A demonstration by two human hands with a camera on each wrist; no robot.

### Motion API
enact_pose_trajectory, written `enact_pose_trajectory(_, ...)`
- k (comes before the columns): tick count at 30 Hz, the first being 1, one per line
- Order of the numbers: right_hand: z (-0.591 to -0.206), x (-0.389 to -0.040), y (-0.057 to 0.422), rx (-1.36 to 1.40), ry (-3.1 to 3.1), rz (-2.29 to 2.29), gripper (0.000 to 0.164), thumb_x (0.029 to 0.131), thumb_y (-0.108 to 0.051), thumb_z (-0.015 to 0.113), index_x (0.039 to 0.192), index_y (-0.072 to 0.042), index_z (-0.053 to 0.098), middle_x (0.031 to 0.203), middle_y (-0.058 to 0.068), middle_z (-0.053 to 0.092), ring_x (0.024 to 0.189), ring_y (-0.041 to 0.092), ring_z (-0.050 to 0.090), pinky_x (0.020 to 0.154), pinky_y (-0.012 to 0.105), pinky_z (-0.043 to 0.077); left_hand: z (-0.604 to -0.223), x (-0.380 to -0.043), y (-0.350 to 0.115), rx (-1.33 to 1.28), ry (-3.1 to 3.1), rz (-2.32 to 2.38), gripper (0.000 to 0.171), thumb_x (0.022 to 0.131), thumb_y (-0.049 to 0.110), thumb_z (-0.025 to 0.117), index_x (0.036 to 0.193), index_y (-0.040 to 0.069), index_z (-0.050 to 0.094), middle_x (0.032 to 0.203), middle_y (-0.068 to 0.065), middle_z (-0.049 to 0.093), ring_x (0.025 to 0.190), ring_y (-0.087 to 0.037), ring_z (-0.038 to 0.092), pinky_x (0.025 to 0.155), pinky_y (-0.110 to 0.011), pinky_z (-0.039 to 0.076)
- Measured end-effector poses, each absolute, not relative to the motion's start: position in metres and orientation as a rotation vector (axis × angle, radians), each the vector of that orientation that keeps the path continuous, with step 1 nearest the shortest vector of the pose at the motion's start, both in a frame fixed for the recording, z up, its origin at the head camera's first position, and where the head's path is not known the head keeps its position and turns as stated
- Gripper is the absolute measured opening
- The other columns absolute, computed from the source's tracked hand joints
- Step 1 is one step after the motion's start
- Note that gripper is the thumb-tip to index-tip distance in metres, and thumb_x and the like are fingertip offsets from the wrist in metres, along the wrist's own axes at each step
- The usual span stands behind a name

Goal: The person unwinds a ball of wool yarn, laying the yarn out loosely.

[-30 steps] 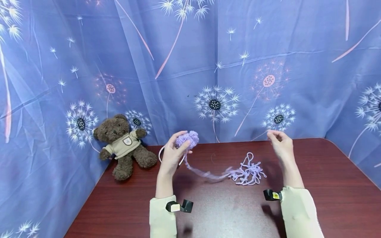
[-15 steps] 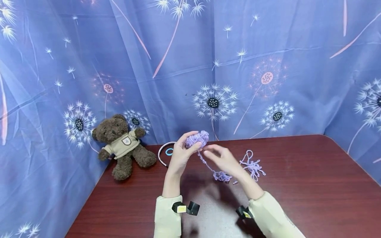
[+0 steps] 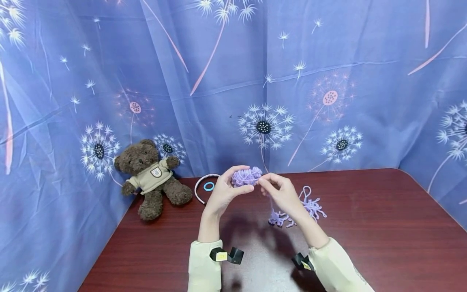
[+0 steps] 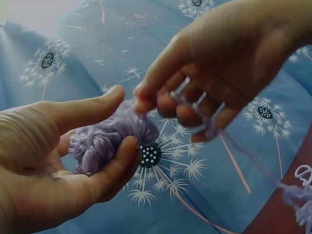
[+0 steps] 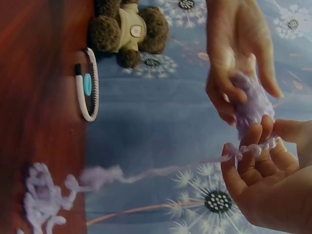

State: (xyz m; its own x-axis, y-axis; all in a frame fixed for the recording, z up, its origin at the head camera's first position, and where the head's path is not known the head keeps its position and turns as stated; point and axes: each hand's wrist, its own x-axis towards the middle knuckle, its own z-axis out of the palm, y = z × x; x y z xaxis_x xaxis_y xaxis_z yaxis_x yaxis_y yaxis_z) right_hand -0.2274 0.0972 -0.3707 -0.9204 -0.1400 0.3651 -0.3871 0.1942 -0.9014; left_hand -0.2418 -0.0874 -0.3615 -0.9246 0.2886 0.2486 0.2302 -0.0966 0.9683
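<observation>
Above the table, my left hand point(image 3: 221, 194) holds a wound bundle of lilac yarn point(image 3: 245, 177) between its thumb and fingers. My right hand point(image 3: 282, 194) is at the bundle's right side, thumb and index finger pinching the yarn strand there. In the left wrist view, the strand point(image 4: 246, 153) runs across the right hand's curled fingers and down toward the table. From there it leads to a loose tangle of lilac yarn point(image 3: 313, 207), partly covered by the right forearm in the head view. Small knotted clumps point(image 3: 278, 219) lie beside that tangle.
A brown teddy bear point(image 3: 151, 178) in a beige sweater leans at the table's back left corner. Behind my left hand lie a white braided cord loop point(image 3: 198, 190) and a light blue ring point(image 3: 209, 186). A blue dandelion-print curtain point(image 3: 219, 101) rises along the back edge.
The right hand has come from the far right over to the yarn bundle and now pinches the strand beside it. My left hand has shifted slightly right with the bundle.
</observation>
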Motion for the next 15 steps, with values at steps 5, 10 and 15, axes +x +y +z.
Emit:
enact_pose_trajectory(5,-0.365,-0.230,0.109,0.466,-2.140,1.850,0.021,0.097,-0.009,0.057,0.096,0.010,0.066,0.068,-0.010,0.060,0.064,0.001,0.057,0.062,0.020,0.055,-0.364,-0.242,-0.089,0.699,2.158,2.099,0.039,0.085,-0.005,0.068,0.123,-0.007,0.057,0.091,0.002,0.062,0.075,-0.006,0.059,0.066,-0.019,0.053)
enact_pose_trajectory(10,-0.361,-0.236,0.124,0.346,-2.051,1.905,0.019,0.098,-0.010,0.056,0.093,0.007,0.066,0.066,-0.011,0.062,0.062,0.001,0.058,0.059,0.020,0.055,-0.363,-0.242,-0.094,0.718,2.190,2.060,0.039,0.086,-0.003,0.067,0.124,-0.006,0.058,0.095,0.001,0.061,0.075,-0.005,0.059,0.066,-0.019,0.053)
enact_pose_trajectory(15,-0.364,-0.245,0.142,0.204,-2.039,1.902,0.020,0.098,-0.012,0.056,0.095,0.006,0.066,0.066,-0.015,0.062,0.062,-0.001,0.059,0.060,0.018,0.056,-0.362,-0.242,-0.101,0.607,2.137,2.219,0.040,0.087,-0.004,0.065,0.126,-0.008,0.056,0.101,0.004,0.062,0.082,-0.004,0.061,0.073,-0.019,0.056)
